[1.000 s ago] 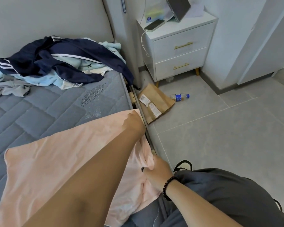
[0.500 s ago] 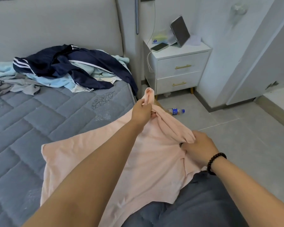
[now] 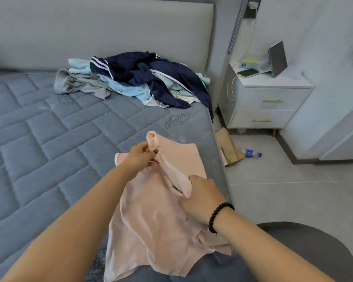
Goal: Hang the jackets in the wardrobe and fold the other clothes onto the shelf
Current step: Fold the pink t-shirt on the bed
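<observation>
Two hands hold one pink shirt (image 3: 151, 220) near the centre of the frame. Our left hand (image 3: 140, 156) pinches a rolled edge of it at the upper end, fingers curled round the cloth, and our right hand (image 3: 200, 197) grips the same rolled edge lower and to the right, with a bead bracelet (image 3: 217, 216) on that wrist. Between the hands the edge runs as a raised band, lifted off the rest of the shirt. The shirt's body lies on the bed (image 3: 49, 149) close to its right side and hangs over our lap at the lower centre. At the upper centre, against the headboard (image 3: 100, 37), sits a pile of clothes: a navy jacket (image 3: 151, 76) with white stripes on top, light blue cloth (image 3: 128, 88) under it, a grey piece (image 3: 77, 86) at its left. At the upper right stands a white nightstand (image 3: 261, 106) with a phone (image 3: 249, 72) and a tablet (image 3: 277, 58) on it. On the floor between bed and nightstand lie a brown envelope (image 3: 228, 147) and, just beside it, a bottle (image 3: 250, 153).
</observation>
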Demonstrator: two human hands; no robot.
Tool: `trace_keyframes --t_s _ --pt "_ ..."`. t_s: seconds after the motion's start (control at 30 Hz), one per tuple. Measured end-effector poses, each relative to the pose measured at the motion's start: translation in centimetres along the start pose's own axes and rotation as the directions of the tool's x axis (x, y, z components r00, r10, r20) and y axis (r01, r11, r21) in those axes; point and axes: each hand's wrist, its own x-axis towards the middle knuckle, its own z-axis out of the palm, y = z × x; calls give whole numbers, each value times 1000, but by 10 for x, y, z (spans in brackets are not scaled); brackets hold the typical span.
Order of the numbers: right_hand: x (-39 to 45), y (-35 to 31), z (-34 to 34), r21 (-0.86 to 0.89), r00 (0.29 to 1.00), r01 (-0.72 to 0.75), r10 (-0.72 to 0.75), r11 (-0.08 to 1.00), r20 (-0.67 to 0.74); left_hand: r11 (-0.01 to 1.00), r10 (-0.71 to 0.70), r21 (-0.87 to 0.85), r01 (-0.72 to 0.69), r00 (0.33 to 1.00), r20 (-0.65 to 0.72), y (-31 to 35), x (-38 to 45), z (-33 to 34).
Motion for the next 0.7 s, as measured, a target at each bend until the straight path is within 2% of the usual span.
trace_keyframes --t_s 0.17,0.3,0.4,0.5,0.6,0.7 --pt "11 -44 62 -107 990 67 -53 992 129 996 -85 14 87 989 -118 -52 -6 -60" --pt "6 -69 112 -98 974 107 -84 989 209 995 -96 -5 96 981 -169 -69 -4 -79" --pt "5 -76 136 -76 942 133 -102 988 319 990 -136 -13 137 963 -233 -73 -1 -83" --pt "3 -73 149 30 864 140 -137 990 485 974 -87 171 149 940 -329 -79 -6 -79" --pt "-5 -62 158 116 762 201 -230 973 605 937 -13 333 108 961 -275 -89 -12 -71" --pt "-16 -43 154 245 792 217 -317 945 522 898 -1 423 125 959 -282 -96 -10 -67"
